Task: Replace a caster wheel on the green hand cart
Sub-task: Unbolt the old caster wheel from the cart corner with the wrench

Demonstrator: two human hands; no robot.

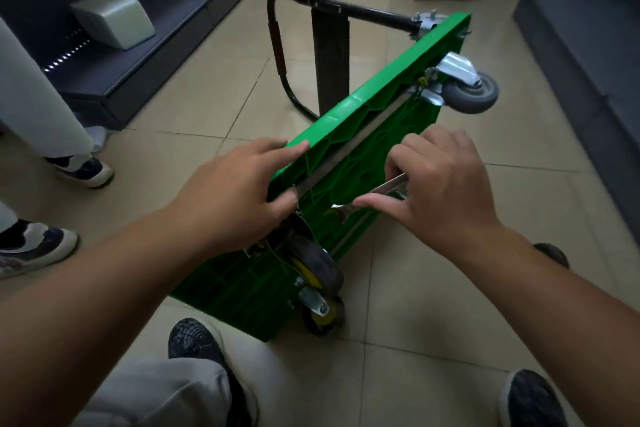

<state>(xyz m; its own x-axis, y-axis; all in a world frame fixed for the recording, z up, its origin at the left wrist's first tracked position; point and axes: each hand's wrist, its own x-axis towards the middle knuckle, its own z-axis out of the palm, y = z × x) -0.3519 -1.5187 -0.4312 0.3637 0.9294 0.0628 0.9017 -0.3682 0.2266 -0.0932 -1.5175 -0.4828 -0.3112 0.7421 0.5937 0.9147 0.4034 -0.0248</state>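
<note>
Cart (349,135) lies on its side on the floor, a caster (320,265) at its near end. Left hand (235,191) clasps its upper edge between fingers and thumb; right hand (440,184) pinches a wrench (379,191) at the underside.

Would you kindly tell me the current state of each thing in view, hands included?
green hand cart: tipped on its side, underside facing right.
handle: unfolded, resting on the floor.
left hand: grips the cart's upper edge.
right hand: holds the wrench.
wrench: against the underside.
grey caster: mounted, off the floor.
yellow-hubbed casters: mounted at the near end.
</note>
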